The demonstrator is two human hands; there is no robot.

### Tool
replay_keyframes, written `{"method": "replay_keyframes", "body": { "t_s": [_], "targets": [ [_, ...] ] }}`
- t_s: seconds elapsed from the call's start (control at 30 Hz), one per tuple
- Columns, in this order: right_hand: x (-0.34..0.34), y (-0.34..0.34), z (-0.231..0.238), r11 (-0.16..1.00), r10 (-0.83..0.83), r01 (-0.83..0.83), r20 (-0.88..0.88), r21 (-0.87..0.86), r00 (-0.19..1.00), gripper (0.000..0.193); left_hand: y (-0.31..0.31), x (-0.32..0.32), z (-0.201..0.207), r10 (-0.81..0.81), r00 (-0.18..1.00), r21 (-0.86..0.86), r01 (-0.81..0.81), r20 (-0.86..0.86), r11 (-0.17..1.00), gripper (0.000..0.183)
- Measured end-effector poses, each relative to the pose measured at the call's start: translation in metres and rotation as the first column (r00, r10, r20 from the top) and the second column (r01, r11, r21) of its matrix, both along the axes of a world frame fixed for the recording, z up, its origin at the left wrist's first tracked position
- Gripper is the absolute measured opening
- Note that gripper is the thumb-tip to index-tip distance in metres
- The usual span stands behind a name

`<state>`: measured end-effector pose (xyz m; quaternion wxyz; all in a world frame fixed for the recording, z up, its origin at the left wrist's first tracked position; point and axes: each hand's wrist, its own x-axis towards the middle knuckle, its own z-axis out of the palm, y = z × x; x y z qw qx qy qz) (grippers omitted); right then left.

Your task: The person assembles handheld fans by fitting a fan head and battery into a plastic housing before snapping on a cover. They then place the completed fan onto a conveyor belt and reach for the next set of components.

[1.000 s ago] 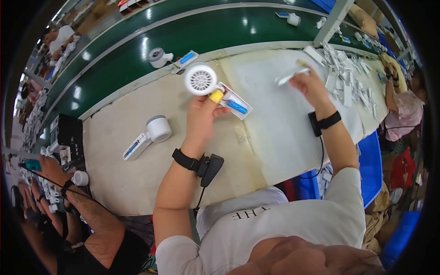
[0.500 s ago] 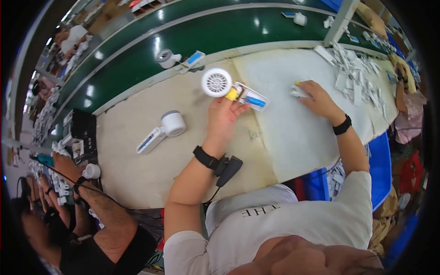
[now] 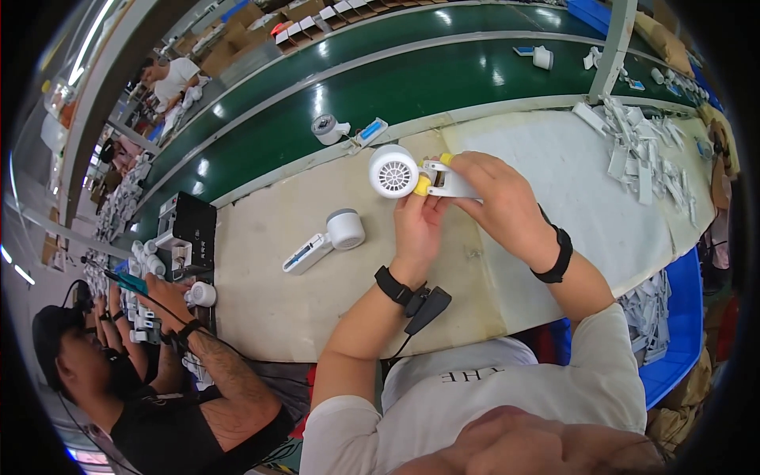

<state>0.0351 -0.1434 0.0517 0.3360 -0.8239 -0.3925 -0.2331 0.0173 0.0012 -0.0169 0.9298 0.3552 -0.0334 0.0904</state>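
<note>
My left hand (image 3: 419,229) is closed around the neck of a small white handheld fan (image 3: 393,172), holding it raised over the table with its round grille facing up. Yellow covers sit on some fingertips. My right hand (image 3: 507,198) pinches a white handle shell (image 3: 455,184) against the fan's handle, so the blue battery inside is out of sight. Whether the shell is fully seated, I cannot tell. To the left, a second white fan (image 3: 346,229) lies on the table (image 3: 261,317), with blue showing along its handle.
Another fan (image 3: 326,129), its handle open, rests by the green conveyor belt (image 3: 269,134). Loose white shells (image 3: 645,150) are heaped at the right, above a blue bin (image 3: 685,317). Left, a co-worker's hand (image 3: 166,301) grips a teal tool (image 3: 131,283) near a black case (image 3: 194,233).
My right hand has come left from the table's right side with the white shell, meeting the fan in my left hand. The battery is now covered. The whole view has shifted.
</note>
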Motion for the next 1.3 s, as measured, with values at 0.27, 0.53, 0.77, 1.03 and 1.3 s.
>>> {"method": "replay_keyframes", "body": {
  "t_s": [0.27,0.53,0.77,1.03,1.3],
  "targets": [
    [0.002,0.014,-0.012,0.997,-0.073,0.075,0.075,-0.032,0.995,0.049,-0.002,-0.002,0.001,-0.041,0.999,-0.058,0.04,-0.018,0.998,0.037],
    [0.004,0.01,-0.003,0.999,-0.048,0.046,0.255,0.015,0.966,0.044,0.0,-0.003,0.023,0.21,0.976,0.106,-0.215,0.06,0.971,0.033],
    [0.004,-0.013,-0.011,0.846,0.519,-0.133,-0.74,0.517,0.427,0.033,0.011,-0.018,0.049,0.195,0.957,0.128,-0.226,0.216,0.966,0.032],
    [-0.01,-0.013,-0.013,0.936,0.323,-0.279,-0.207,0.213,0.924,0.028,0.008,-0.032,0.069,0.046,0.977,0.099,-0.068,0.207,0.993,0.03],
    [0.019,0.008,-0.046,0.826,0.303,-0.522,-0.612,-0.215,0.731,0.026,0.101,-0.086,0.052,0.099,0.983,0.954,-0.12,0.152,-0.276,0.024]
  ]
}}
